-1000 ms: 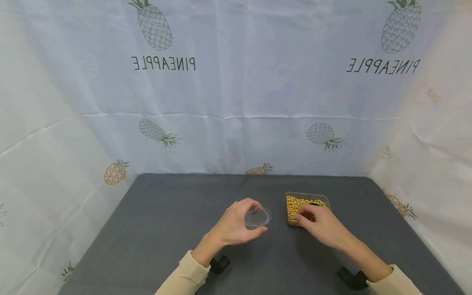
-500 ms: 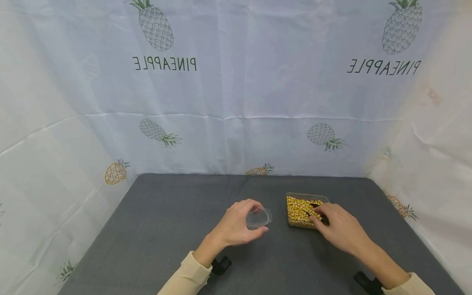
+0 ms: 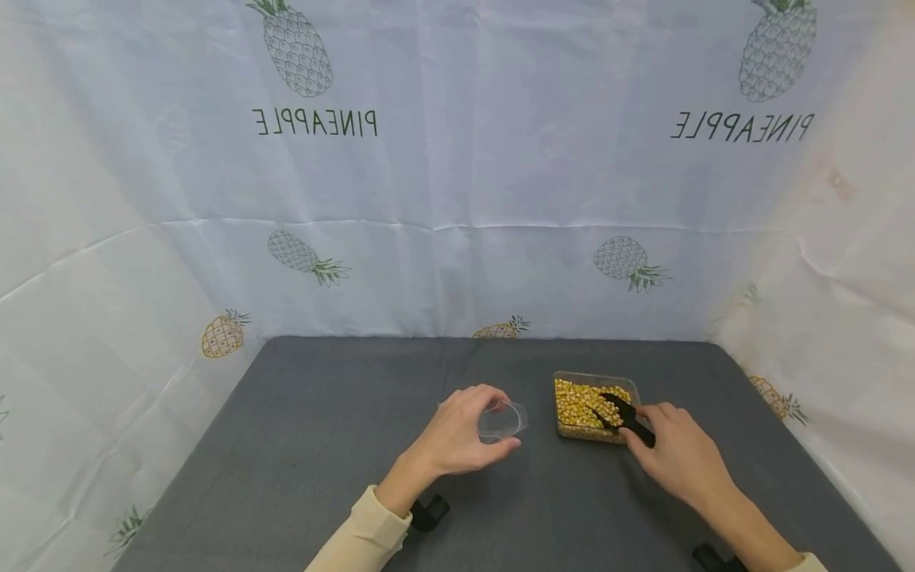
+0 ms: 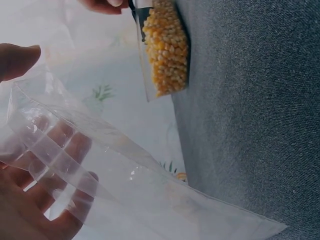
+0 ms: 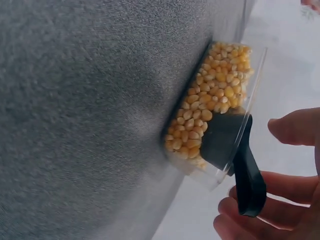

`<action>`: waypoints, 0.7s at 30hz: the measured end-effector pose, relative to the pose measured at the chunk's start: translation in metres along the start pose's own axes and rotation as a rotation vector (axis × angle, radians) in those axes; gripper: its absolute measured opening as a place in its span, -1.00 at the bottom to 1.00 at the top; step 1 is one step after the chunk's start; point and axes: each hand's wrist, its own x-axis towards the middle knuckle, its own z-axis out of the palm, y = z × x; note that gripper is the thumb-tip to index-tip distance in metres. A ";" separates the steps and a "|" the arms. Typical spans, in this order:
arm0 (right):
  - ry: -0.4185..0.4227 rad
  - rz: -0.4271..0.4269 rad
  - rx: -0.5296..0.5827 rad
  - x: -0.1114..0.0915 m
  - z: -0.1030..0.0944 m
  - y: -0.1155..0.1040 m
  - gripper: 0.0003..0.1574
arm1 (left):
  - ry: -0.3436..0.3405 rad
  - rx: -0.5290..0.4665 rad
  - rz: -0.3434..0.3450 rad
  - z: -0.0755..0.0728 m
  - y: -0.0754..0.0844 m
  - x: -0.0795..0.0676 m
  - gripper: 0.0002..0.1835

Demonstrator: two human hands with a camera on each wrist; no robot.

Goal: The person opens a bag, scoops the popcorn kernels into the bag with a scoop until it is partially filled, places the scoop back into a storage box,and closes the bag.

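Toward the table's right edge, the presumably light scoop is best handle-gripped, right hand slackly spread, empty, bag cupped by left hand.

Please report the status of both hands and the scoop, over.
Left hand holds clear bag. Right hand at black scoop, contact unclear. Scoop rests in corn kernels. No obstacle seen between kernels and bag.

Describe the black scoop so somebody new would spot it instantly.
On the right half of the grey table stands a clear box of yellow corn. The scoop sits in the corn, its handle sticking out by the right hand. It is the one black thing in that box, against yellow kernels.
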 end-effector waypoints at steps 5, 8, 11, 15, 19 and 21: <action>-0.048 0.073 0.078 -0.003 0.001 0.005 -0.49 | -0.001 0.000 -0.004 -0.001 0.001 0.001 -0.52; -0.062 0.089 0.128 -0.004 0.002 0.009 -0.51 | -0.007 -0.008 -0.013 -0.001 0.001 0.001 -0.52; -0.074 0.098 0.181 -0.005 0.003 0.014 -0.54 | -0.017 -0.016 -0.022 -0.001 0.001 0.001 -0.53; -0.085 0.107 0.226 -0.005 0.005 0.022 -0.57 | -0.025 -0.011 -0.032 0.000 0.001 0.000 -0.55; -0.078 0.097 0.247 -0.004 0.007 0.028 -0.62 | -0.022 -0.003 -0.034 0.000 0.001 0.000 -0.55; -0.079 0.093 0.262 -0.003 0.007 0.030 -0.63 | -0.020 -0.004 -0.033 0.001 0.001 0.000 -0.55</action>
